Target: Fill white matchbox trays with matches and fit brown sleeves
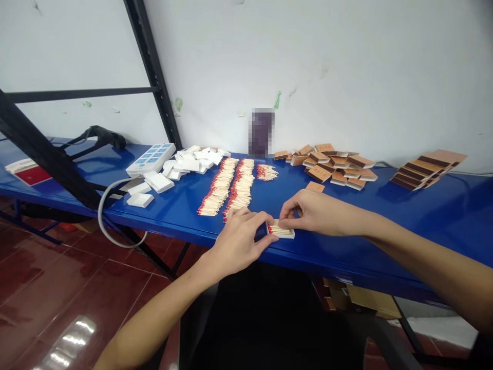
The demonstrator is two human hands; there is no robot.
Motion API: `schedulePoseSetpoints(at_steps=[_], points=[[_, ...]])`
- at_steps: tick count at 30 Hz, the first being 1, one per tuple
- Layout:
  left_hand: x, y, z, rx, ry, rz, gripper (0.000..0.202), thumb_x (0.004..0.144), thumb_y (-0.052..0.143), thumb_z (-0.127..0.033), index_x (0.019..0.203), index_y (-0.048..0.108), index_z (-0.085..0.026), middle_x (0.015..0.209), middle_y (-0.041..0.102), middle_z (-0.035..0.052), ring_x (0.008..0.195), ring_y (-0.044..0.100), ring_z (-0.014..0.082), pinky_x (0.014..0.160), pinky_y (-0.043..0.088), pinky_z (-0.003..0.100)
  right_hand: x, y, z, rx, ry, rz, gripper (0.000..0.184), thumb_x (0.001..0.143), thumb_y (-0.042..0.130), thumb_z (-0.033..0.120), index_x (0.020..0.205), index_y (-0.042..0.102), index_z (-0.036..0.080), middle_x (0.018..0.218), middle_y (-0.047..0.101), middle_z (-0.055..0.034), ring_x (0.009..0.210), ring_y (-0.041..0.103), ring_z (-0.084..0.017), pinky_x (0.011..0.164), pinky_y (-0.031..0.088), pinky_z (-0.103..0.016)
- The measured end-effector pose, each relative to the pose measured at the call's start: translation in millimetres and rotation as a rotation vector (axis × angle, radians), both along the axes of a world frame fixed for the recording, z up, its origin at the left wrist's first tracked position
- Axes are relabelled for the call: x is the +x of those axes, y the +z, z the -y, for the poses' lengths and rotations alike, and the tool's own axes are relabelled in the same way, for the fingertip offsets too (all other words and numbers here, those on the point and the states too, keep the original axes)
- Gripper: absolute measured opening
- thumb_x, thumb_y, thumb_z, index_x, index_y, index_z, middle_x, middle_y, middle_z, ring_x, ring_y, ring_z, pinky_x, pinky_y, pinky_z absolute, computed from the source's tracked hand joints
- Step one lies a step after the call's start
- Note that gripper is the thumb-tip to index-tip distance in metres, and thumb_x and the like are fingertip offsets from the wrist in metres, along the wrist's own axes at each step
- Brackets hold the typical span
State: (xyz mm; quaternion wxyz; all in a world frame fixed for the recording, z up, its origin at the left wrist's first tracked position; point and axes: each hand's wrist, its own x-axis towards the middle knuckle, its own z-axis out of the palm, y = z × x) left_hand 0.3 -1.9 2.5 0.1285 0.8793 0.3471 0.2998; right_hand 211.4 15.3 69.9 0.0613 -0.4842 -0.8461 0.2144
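A small white matchbox tray (287, 236) lies near the table's front edge, with red-headed matches (279, 229) in it, their heads to the left. My left hand (244, 239) grips the tray's left end between thumb and fingers. Over the tray's right end, my right hand (308, 210) is closed in a pinch, its fingertips on the pale ends of the matches. Just beyond my hands, two long rows of loose matches (219, 187) run back across the table. A smaller pile of matches (266, 172) lies to their right.
White empty trays (188, 162) are heaped at the back left beside a white power strip (152, 156). Brown matchbox sleeves (339, 164) lie piled at the back right, with a stack of sleeves (427, 169) farther right. A black metal post (154, 67) rises on the left.
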Motion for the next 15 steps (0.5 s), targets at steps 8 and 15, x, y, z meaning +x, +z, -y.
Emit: schedulePoseSetpoints(at_steps=[8,15], points=[[0,-3.0,-3,0.002,-0.027,0.034,0.016,0.09,0.068,-0.035,0.099,0.063,-0.022,0.096,0.072,0.0002,0.093,0.06,0.0205,0.093,0.04,0.037,2,1.9,1,0.03,0.0,-0.01,0.034,0.083,0.057,0.048,0.076,0.074,0.02,0.069,0.068,-0.0026,0.057,0.055,-0.014,0.055,0.037,-0.027],[0,-0.7,0,-0.006,0.004,0.021,0.024,0.09,0.068,-0.034,0.109,0.061,-0.022,0.103,0.071,0.0019,0.095,0.059,0.0216,0.093,0.042,0.038,57,-24.7,-31,0.482,-0.035,0.139,0.037,0.083,0.048,0.024,0.112,0.069,0.018,0.111,0.069,-0.0134,0.099,0.063,-0.029,0.083,0.049,-0.041]])
